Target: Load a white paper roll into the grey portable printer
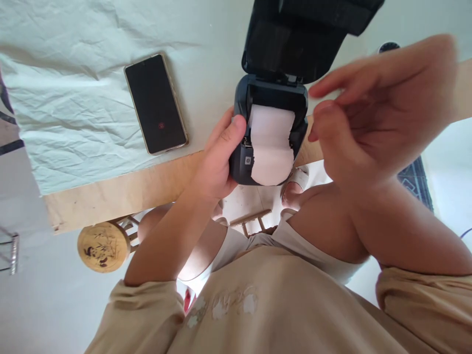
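Note:
A small dark printer (241, 169) is held up near the table's front edge, its black lid (291, 44) swung open away from me. White paper (273, 142) lies inside and hangs over the front lip. My left hand (223, 152) grips the printer's left side, thumb on top of the rim. My right hand (379, 108) is just right of the printer, slightly blurred, fingers apart and curved toward its right edge, with nothing seen between them.
A phone (157, 105) with a dark screen lies on the pale, wrinkled cloth (84, 98) at left. The wooden table edge (129, 191) runs below it. A round wooden stool (103, 246) stands under the table's left part. A dark round object (389, 46) is partly hidden behind my right hand.

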Action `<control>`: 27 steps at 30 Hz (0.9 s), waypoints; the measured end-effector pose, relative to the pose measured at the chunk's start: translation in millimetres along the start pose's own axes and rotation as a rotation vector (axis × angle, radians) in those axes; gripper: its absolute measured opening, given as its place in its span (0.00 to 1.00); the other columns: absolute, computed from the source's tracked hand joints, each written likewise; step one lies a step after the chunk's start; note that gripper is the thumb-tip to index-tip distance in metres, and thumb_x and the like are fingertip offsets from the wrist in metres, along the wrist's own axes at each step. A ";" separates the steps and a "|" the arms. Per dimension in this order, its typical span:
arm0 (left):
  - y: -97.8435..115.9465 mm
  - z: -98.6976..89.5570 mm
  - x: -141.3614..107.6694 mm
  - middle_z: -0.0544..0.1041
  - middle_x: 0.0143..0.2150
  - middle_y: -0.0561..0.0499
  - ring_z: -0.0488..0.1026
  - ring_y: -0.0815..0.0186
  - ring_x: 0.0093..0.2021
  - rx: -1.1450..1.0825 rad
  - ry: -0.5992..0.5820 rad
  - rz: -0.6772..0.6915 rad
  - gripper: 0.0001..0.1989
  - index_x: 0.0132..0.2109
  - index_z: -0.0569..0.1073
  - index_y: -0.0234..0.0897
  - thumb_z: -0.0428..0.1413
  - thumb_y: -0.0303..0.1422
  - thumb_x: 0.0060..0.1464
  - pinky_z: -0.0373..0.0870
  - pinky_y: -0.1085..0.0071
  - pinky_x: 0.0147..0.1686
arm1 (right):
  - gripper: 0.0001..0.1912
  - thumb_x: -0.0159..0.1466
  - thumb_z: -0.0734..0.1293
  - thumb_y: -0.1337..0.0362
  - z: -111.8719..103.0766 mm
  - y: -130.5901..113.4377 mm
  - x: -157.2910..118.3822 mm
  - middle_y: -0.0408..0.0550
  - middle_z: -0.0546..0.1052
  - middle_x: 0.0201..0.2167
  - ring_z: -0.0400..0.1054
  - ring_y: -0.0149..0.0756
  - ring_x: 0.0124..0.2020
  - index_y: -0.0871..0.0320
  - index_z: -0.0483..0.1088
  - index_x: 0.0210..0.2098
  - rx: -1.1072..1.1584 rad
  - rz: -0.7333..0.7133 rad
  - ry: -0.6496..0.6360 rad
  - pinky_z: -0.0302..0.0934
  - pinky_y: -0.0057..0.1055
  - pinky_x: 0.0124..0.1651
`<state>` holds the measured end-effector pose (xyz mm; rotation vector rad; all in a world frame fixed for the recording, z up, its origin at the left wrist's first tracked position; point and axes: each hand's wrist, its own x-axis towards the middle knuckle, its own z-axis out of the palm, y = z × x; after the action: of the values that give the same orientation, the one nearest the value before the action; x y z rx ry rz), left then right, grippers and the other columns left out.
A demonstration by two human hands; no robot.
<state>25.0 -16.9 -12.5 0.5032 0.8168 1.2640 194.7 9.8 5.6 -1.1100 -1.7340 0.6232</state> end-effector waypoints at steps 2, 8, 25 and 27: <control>-1.3 0.3 -0.7 0.82 0.46 0.48 0.75 0.56 0.63 0.030 -0.005 0.016 0.12 0.50 0.74 0.40 0.56 0.40 0.66 0.74 0.63 0.60 | 0.02 0.67 0.66 0.66 0.0 -1.2 3.6 0.42 0.78 0.37 0.69 0.24 0.29 0.56 0.71 0.38 -0.217 -0.206 -0.023 0.58 0.29 0.30; -1.2 -2.7 -1.6 0.81 0.46 0.50 0.77 0.58 0.59 0.062 -0.087 0.029 0.09 0.50 0.76 0.41 0.55 0.37 0.67 0.77 0.68 0.50 | 0.10 0.69 0.63 0.60 -6.5 -6.7 7.4 0.39 0.81 0.45 0.75 0.31 0.38 0.50 0.76 0.45 -0.611 -0.225 -0.307 0.57 0.32 0.31; 3.7 -10.3 3.5 0.82 0.36 0.51 0.83 0.58 0.41 -0.076 -0.007 -0.127 0.24 0.45 0.79 0.41 0.45 0.51 0.69 0.82 0.61 0.40 | 0.32 0.43 0.75 0.37 -25.2 30.3 37.5 0.46 0.66 0.30 0.61 0.27 0.26 0.53 0.67 0.35 0.490 0.451 -0.089 0.44 0.26 0.16; 4.1 -13.3 3.6 0.82 0.36 0.51 0.83 0.57 0.47 -0.087 0.040 -0.127 0.25 0.48 0.80 0.41 0.44 0.51 0.69 0.83 0.60 0.45 | 0.31 0.44 0.73 0.40 -20.9 42.4 39.7 0.46 0.66 0.32 0.61 0.27 0.26 0.53 0.65 0.38 0.471 0.516 -0.094 0.40 0.24 0.14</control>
<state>12.5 -13.8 -18.8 0.3519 0.8113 1.1900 225.3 62.9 -1.7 -1.1944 -1.2685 1.3424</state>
